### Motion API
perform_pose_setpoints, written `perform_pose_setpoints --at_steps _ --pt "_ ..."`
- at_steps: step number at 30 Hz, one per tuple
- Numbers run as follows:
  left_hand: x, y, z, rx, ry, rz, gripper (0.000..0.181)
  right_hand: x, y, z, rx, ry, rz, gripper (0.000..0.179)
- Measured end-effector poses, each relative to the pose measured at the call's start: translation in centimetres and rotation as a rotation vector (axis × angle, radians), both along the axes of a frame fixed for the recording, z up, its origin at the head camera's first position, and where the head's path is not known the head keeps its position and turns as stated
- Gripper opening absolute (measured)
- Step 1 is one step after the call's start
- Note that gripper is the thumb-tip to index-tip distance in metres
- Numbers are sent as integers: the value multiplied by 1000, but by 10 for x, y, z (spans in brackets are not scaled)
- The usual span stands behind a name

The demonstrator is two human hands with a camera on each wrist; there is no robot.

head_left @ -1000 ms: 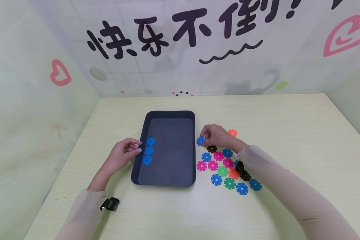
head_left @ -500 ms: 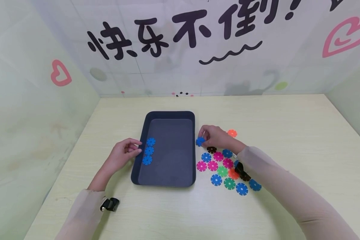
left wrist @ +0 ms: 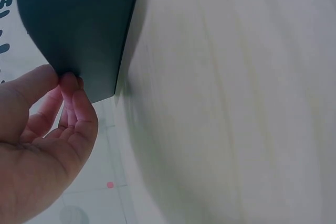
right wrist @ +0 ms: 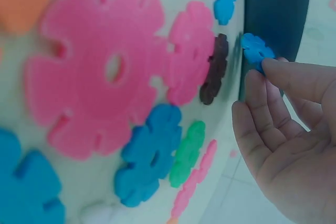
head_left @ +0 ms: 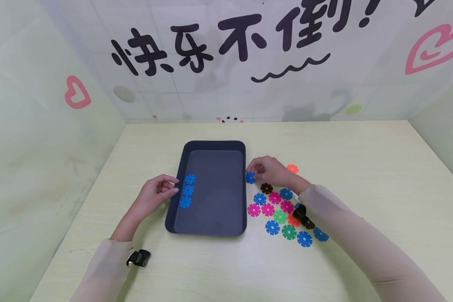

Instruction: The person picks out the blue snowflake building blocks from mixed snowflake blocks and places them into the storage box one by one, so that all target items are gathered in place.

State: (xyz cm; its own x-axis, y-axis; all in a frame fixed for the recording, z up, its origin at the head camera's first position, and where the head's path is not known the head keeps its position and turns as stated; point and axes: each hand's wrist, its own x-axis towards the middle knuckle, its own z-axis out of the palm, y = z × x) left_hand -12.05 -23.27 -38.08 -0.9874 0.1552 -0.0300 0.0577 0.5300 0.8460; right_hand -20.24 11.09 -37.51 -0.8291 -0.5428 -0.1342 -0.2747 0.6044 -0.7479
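One tray wall (head_left: 244, 201) separates loose discs (head_left: 272, 196) from three blue discs (head_left: 186, 189).

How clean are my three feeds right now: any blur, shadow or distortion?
Head view: evenly bright, discs and tray mostly crisp, soft shadows on the table. Left wrist view: dim, the tray a dark mass with little detail, a grey shadow beside it. Right wrist view: hazy, nearest pink disc soft-edged, table edge bowed, probably lens distortion.

The tray (head_left: 218, 193) looks matt, the discs (right wrist: 254, 48) smooth plastic.
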Motion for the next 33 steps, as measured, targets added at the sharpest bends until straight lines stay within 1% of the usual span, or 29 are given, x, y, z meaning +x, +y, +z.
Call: perform_pose_setpoints --at_steps 4,9,15,18,25,29,33 --pt "-1 0 0 -1 4 -3 25 1 3 5 -21 26 -7 21" --pt "-1 1 1 1 3 -2 25 1 5 12 -58 47 5 21" --pt "0 1 1 7 -7 3 26 0 5 22 -61 56 -36 20" --pt "1 1 1 10 -12 8 26 -1 4 26 -88 59 -37 21" --pt "2 1 2 15 -17 9 26 -8 -7 24 -164 70 7 21" --pt "1 1 1 12 -17 7 26 -12 -18 21 -188 68 24 21" --pt "0 2 1 8 -13 6 26 -15 -30 21 -195 57 23 21"
